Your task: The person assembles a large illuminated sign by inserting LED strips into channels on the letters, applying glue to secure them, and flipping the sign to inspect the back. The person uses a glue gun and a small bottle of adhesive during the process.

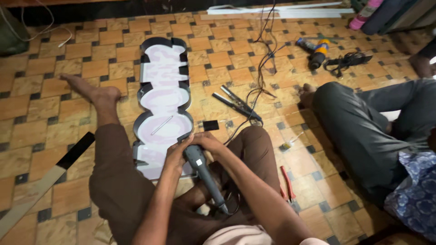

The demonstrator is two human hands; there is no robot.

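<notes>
Seated on the tiled floor (pixel 54 59), you work at the near end of a long channel-letter sign (pixel 163 97), its black rim walls standing around a pale face, lying between your knees and reaching toward the floor's far edge. It looks stiff but thin-walled, likely light and easily dented, best held by the rim. Both hands clench a grey power tool (pixel 202 170): left hand (pixel 176 156) wrapped over its head, right hand (pixel 208 143) gripping beside it. The tool seems solid, its body the sure grip. Right of you sits another person's grey-trousered leg (pixel 359 122); metal shears (pixel 238 103) and red pliers (pixel 287 183) lie nearby.
</notes>
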